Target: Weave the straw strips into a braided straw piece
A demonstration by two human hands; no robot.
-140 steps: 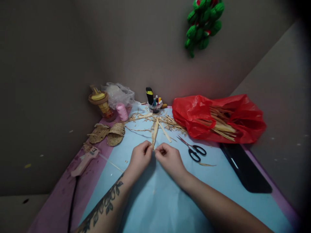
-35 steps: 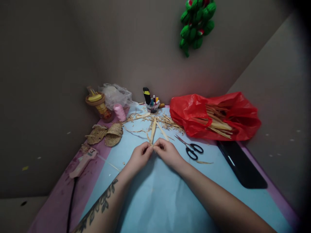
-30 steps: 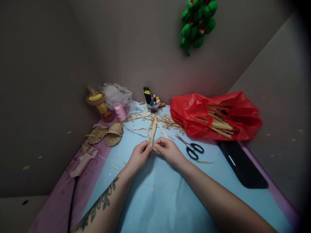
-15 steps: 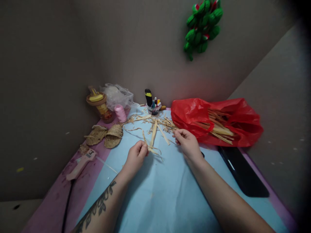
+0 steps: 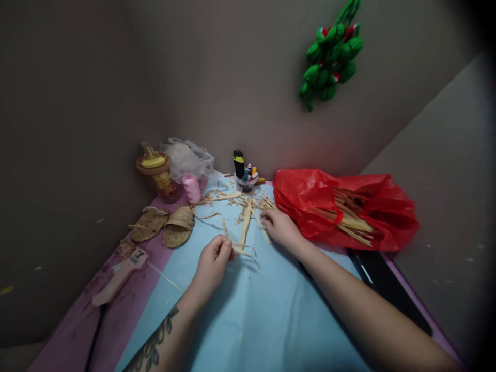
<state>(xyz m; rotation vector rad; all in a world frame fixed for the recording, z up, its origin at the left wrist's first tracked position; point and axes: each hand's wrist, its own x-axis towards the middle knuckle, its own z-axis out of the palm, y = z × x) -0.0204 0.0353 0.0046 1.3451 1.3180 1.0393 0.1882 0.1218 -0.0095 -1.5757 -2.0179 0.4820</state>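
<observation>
My left hand is closed in a pinch on a thin straw braid. The braid curves up and left from the fingers towards the woven slippers, and loose straw ends stick out to the right of the hand. My right hand reaches to the edge of the scattered straw, its fingers bent and slightly apart beside a flat straw strip. Nothing shows in those fingers. A wider pale strip lies between the two hands.
Straw scraps litter the back. A red bag of straw lies right, above a black device. At left are small woven slippers, a pink glue gun, pink thread and a lidded cup. A pen tub stands behind.
My right hand has moved left and forward to the straw strips, and its fingers have loosened. The left hand keeps its pinch on the braid. The view has tilted slightly up.
</observation>
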